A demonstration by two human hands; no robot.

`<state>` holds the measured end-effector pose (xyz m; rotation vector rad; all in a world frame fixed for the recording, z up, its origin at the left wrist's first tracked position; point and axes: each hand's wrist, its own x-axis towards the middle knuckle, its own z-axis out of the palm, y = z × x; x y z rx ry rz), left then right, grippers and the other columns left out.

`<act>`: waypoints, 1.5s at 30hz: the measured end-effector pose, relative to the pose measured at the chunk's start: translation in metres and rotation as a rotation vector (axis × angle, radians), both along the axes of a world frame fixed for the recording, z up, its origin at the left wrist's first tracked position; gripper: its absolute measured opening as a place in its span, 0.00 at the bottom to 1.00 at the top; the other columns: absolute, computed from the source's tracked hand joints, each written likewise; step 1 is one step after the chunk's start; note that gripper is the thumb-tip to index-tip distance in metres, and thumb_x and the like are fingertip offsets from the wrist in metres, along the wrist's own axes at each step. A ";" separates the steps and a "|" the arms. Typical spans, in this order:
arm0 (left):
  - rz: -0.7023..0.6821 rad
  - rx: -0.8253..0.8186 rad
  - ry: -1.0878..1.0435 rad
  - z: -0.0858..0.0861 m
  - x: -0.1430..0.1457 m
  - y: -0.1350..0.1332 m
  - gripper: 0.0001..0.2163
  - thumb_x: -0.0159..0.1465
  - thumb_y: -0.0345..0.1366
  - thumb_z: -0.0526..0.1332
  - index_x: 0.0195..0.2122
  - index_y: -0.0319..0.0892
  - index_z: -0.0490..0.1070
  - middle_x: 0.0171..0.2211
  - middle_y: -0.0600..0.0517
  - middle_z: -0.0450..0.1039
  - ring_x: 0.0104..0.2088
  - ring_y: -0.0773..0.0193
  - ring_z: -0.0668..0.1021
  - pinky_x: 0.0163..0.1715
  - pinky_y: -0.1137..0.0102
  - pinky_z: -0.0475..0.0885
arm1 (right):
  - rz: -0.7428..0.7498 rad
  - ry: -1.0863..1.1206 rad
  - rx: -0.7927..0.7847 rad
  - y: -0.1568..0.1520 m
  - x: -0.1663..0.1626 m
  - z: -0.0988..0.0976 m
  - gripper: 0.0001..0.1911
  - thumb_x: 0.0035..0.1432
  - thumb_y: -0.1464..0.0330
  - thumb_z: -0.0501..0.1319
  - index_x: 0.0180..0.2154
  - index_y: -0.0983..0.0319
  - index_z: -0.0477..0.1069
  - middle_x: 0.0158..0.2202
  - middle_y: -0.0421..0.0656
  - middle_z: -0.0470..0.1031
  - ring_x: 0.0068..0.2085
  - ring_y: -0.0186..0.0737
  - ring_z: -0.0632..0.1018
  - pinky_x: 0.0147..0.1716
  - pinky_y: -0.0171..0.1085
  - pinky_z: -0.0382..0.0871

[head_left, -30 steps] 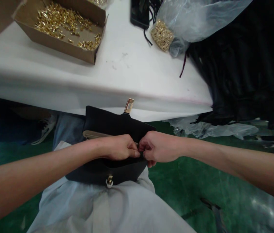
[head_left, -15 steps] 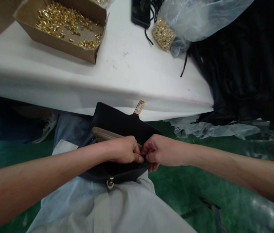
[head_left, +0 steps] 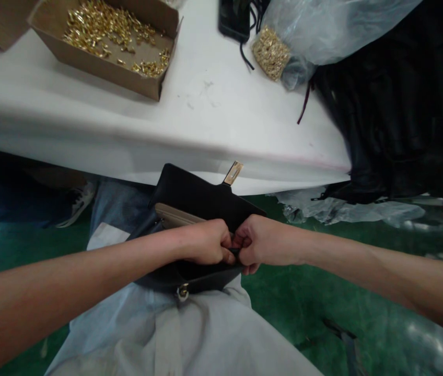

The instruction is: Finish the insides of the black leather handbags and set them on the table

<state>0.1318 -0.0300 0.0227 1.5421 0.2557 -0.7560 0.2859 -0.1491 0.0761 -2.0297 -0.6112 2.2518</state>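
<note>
A black handbag (head_left: pixel 201 193) rests on my lap with its flap raised toward the table. On the flap's tip is a gold clasp plate (head_left: pixel 233 173), and a gold turn-lock (head_left: pixel 183 291) sits on the front panel. A beige inner panel (head_left: pixel 176 215) shows at the bag's mouth. My left hand (head_left: pixel 214 243) reaches across the opening, its fingers closed on the black edge at the right side. Facing it, my right hand (head_left: pixel 253 243) pinches the same right end of the bag. The fingertips nearly meet, and whatever small part lies between them is hidden.
On the white table (head_left: pixel 213 120) stand a cardboard box (head_left: pixel 100 68) of small gold fittings, a black phone-like device (head_left: pixel 234 21) and a plastic bag of gold pieces (head_left: pixel 271 54). Black bags (head_left: pixel 401 104) are piled at right. A person's shoe (head_left: pixel 79 203) shows at left.
The whole view has shifted slightly, so things appear a little farther right. Both hands stay closed at the bag's right end, with hardly any movement of the fingers.
</note>
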 end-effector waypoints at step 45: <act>-0.110 0.431 -0.265 0.015 0.000 -0.003 0.11 0.67 0.38 0.65 0.41 0.39 0.87 0.37 0.39 0.87 0.37 0.46 0.88 0.33 0.64 0.78 | 0.092 0.038 -0.021 0.014 0.013 -0.007 0.08 0.41 0.70 0.65 0.29 0.61 0.80 0.26 0.41 0.84 0.32 0.43 0.87 0.33 0.34 0.84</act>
